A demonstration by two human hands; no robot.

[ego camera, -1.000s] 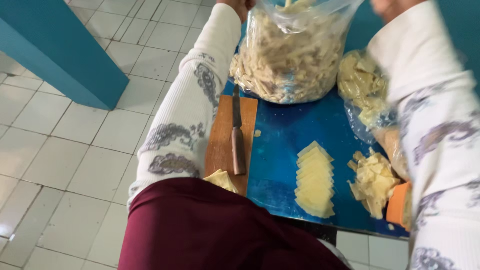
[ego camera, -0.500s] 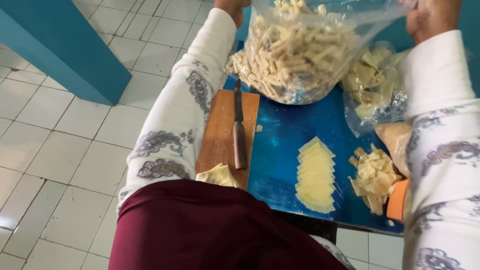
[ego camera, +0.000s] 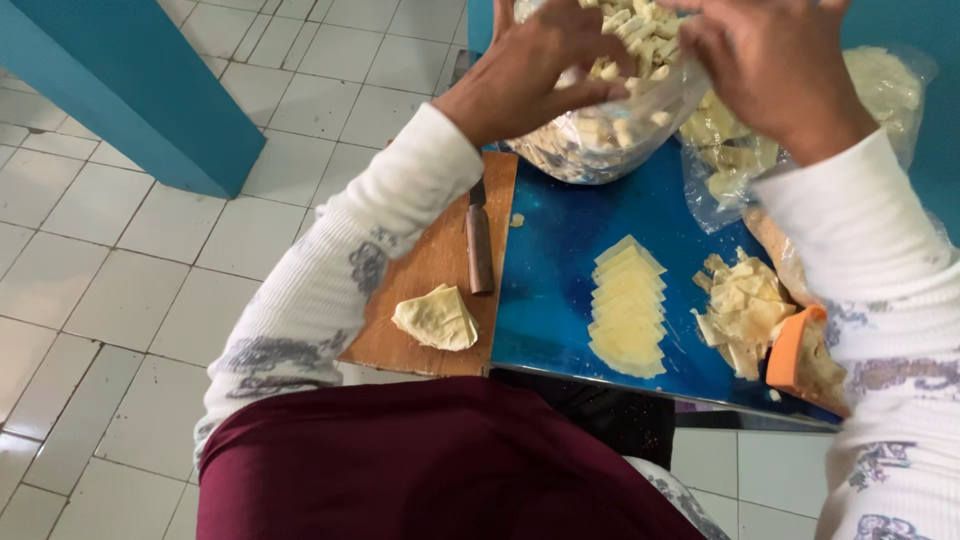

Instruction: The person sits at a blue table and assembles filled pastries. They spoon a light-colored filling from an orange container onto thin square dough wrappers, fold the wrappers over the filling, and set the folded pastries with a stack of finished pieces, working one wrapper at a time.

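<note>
Hands: left hand [ego camera: 535, 65] and right hand [ego camera: 775, 70] both grasp the mouth of a clear plastic bag [ego camera: 600, 140], fingers curled around its upper edge
Bag: full of pale cut strips, it rests at the far side of the blue table [ego camera: 550, 260], pressed between the two hands
Second bag: another clear bag of pale pieces [ego camera: 720, 160] lies just right of the first, partly under the right wrist
Board: a wooden cutting board [ego camera: 420, 290] sits at the table's left edge, below the left forearm
Knife: a knife with a brown handle [ego camera: 481, 250] lies along the board's right side
Dough: a folded pale sheet [ego camera: 436, 318] rests on the board near the knife
Stack: fanned pale squares [ego camera: 628, 305] lie on the table
Heap: loose cut pieces [ego camera: 742, 310] lie right of the stack, touching an orange scraper [ego camera: 785, 352]
</note>
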